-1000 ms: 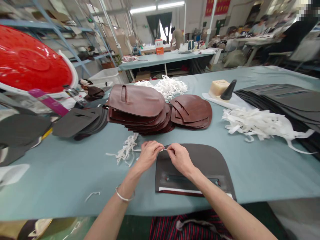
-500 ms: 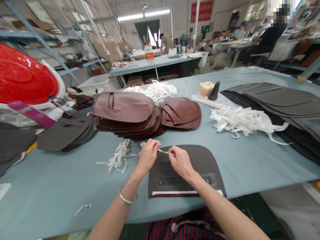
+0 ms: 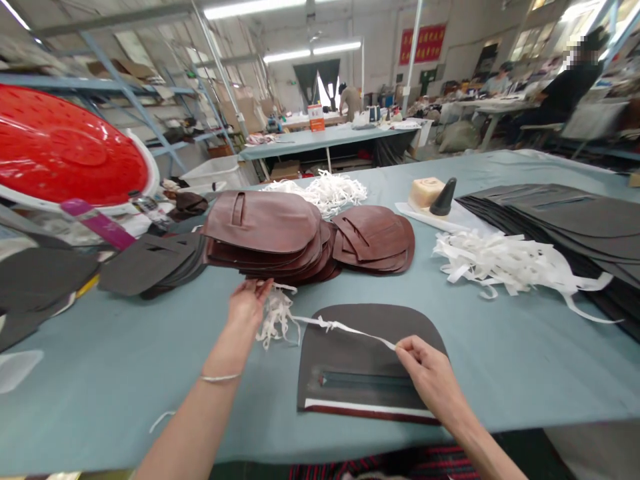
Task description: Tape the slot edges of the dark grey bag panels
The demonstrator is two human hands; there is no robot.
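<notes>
My right hand (image 3: 425, 365) pinches the end of a thin white strip (image 3: 360, 331) between thumb and fingers. The strip runs left, with a small knot or kink in it, to a tangle of white strips (image 3: 277, 321). At the tangle's left edge is my left hand (image 3: 247, 303), its fingertips by the strips; whether they grip any is unclear. Below my right hand lies a dark grey panel (image 3: 367, 340) with a rounded top edge. It has a long slot (image 3: 365, 380) and a white band (image 3: 360, 405) along its near edge, with a brown border under that.
Stacked brown leather pieces (image 3: 263, 223) and a smaller brown stack (image 3: 375, 237) lie beyond the panel. White strips are heaped (image 3: 510, 263) at right, beside black pieces (image 3: 570, 213). A yellowish block (image 3: 425, 192) and black cone (image 3: 443, 197) stand behind. Grey pieces (image 3: 145, 267) lie left.
My hands have moved apart: the right went right and nearer with the strip's end, the left went left to the tangle. More strip is stretched across the panel. The view has shifted slightly.
</notes>
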